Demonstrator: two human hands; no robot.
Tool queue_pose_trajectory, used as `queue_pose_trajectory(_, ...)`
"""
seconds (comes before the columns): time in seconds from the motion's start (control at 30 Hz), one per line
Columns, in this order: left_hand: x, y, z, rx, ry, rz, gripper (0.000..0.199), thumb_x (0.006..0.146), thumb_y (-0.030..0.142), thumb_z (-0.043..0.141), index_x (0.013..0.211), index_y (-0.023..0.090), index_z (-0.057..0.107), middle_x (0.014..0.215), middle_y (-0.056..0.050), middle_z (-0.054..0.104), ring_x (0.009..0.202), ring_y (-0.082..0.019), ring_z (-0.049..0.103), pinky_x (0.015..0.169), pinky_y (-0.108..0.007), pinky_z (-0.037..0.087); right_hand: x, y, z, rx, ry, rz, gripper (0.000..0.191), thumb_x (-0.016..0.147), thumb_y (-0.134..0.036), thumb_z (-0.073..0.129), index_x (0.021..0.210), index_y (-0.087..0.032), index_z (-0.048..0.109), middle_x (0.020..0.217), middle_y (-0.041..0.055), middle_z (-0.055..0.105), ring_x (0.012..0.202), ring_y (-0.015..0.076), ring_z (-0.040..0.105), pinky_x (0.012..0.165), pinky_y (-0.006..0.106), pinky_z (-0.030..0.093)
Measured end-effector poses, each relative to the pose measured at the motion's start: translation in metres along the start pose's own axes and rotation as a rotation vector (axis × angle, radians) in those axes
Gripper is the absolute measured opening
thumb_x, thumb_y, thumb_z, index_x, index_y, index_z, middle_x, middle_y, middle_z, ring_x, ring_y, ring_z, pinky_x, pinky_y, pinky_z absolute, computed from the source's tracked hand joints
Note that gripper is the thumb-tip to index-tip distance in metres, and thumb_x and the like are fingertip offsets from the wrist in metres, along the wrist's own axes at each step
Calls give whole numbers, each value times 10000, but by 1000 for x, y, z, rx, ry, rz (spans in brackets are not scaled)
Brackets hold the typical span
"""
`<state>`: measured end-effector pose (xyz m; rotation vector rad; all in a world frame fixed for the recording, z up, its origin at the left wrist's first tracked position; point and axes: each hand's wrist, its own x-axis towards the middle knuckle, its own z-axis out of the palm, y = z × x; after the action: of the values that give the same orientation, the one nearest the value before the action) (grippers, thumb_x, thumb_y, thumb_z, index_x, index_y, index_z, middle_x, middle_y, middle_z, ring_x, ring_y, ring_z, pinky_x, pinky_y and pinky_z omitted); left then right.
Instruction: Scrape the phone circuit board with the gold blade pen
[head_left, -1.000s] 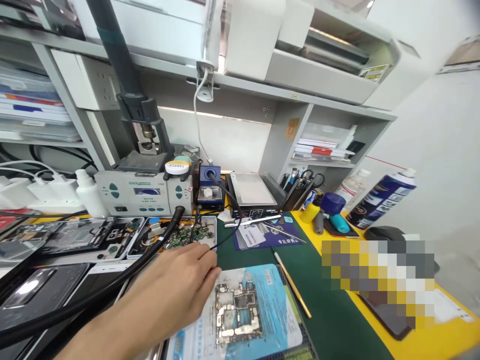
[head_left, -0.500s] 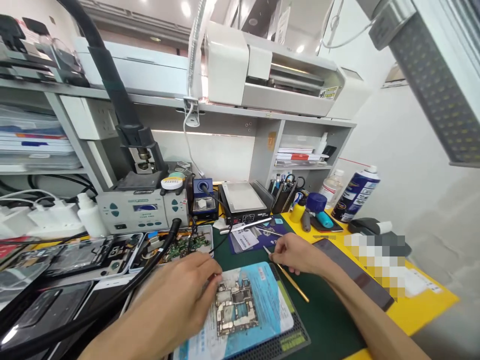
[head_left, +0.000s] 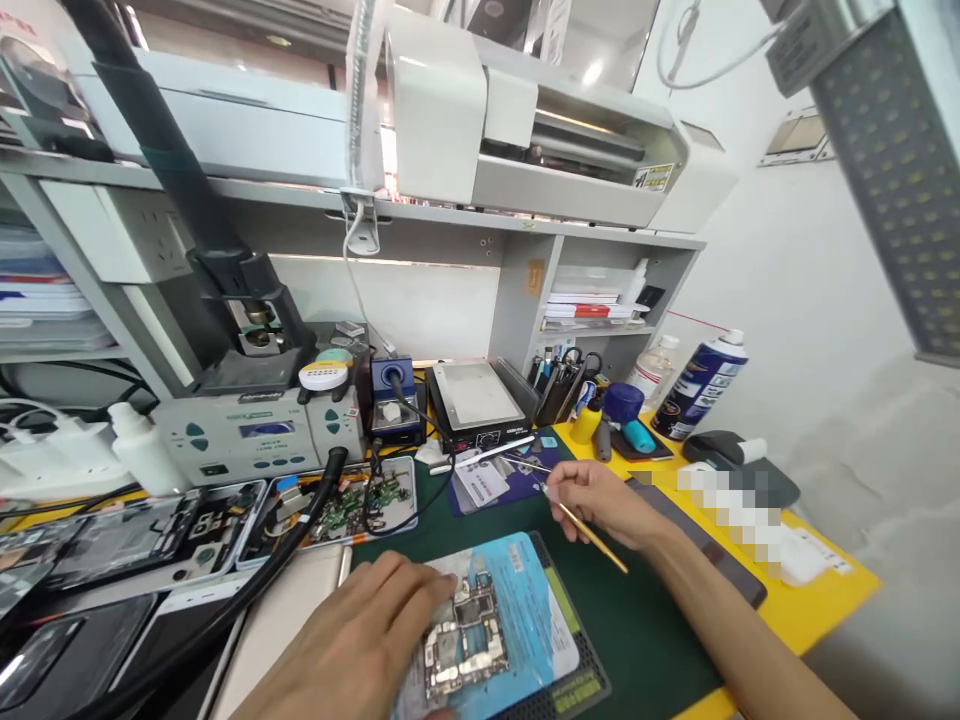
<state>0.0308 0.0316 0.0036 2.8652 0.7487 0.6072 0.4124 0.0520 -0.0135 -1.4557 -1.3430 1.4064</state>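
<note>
Motherboard [head_left: 487,657] is sitting at bottom centre of the frame, lying flat on a blue-and-white packet [head_left: 536,620], and that packet is on a dark gridded pad [head_left: 592,667] over the green mat [head_left: 637,620]. Left hand [head_left: 382,610] is palm down at the board's left side, fingers reaching over its upper left corner and a bit of thumb poking in at the bottom edge. Can't tell if it's actually gripping the board or just resting there, the palm side is hidden. Right hand [head_left: 592,500] is right of centre, fingers pinched together on the gold-handled tool [head_left: 600,542], which slants down to the right with its pale tip end by the fingertips.

Just up and left of that hand there's a purple sheet [head_left: 521,490] with a white card [head_left: 481,485] on it. Left of centre is a tray [head_left: 409,490] full of small green circuit bits, with a thick black hose [head_left: 319,500] crossing over it. Grey station [head_left: 300,445] is behind that. Over on the right, a blue spray can [head_left: 701,385] leans a little on the yellow table [head_left: 832,625], and an LED lamp [head_left: 885,140] fills the upper right corner.
</note>
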Motion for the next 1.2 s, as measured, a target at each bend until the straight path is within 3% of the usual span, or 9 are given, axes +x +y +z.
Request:
queue_pose_trajectory(0.1,-2,6,-1,13,58,-18,598,838,334,842,1422,273,734,1352,-85,829,1164,-386,820,985,-482,698,3,5,2,88,-28,-9,271,1104,-395,748,1245,-166,719,1072,38,746,782,157,718,667,300,636)
queue_pose_trajectory(0.23,-5,15,-1,7,99,-92,597,843,306,830,1428,329,714,1350,-73,820,1147,-366,832,979,-487,702,6,5,12,196,-48,-32,285,1112,-399,737,1276,-169,707,1043,28,734,725,136,690,609,265,608)
queue_pose_trajectory(0.47,2,22,2,-144,14,-243,712,795,267,831,1490,272,673,1476,-137,745,1333,-389,746,1134,-523,636,-1,-2,18,345,-118,-59,277,1120,-408,726,1254,-166,705,969,2,707,628,100,620,521,214,535)
queue_pose_trajectory(0.63,11,23,-5,-237,-6,-252,612,851,297,764,1453,241,667,1370,-122,756,1317,-351,721,1155,-517,609,2,-1,14,409,-88,-58,258,1106,-382,744,1245,-167,714,1039,25,731,725,134,683,609,262,602)
queue_pose_trajectory(0.8,10,17,-5,-375,26,-259,589,875,338,745,1443,193,684,1385,-171,736,1347,-412,673,1230,-651,502,7,-2,10,415,21,-41,317,1095,-379,757,1334,-177,709,1231,80,747,953,213,756,799,382,673)
queue_pose_trajectory(0.93,8,13,-3,-594,84,-311,593,804,350,845,1371,219,735,1323,-135,740,1350,-408,644,1312,-681,373,10,-1,3,408,87,-37,363,1093,-380,759,1393,-187,693,1316,99,734,1042,245,761,866,430,679)
queue_pose_trajectory(1.07,12,11,-4,-975,100,-457,603,882,384,898,1420,217,686,1317,-103,736,1214,-320,702,1129,-563,565,10,1,-3,407,70,-47,338,1093,-380,760,1360,-181,704,1293,94,740,1023,237,761,852,418,679)
queue_pose_trajectory(1.13,19,12,-6,-1224,80,-533,464,1008,459,811,1362,183,692,1244,-94,757,1065,-262,750,991,-496,632,10,1,-3,412,39,-69,335,1094,-382,758,1355,-180,705,1288,93,741,1019,235,761,849,416,678)
queue_pose_trajectory(1.2,27,12,-9,-1462,74,-596,417,1086,545,705,1244,159,726,1177,-93,773,1025,-243,767,948,-466,649,9,0,0,415,-1,-93,326,1094,-382,758,1343,-178,707,1269,89,743,1000,229,760,835,407,677)
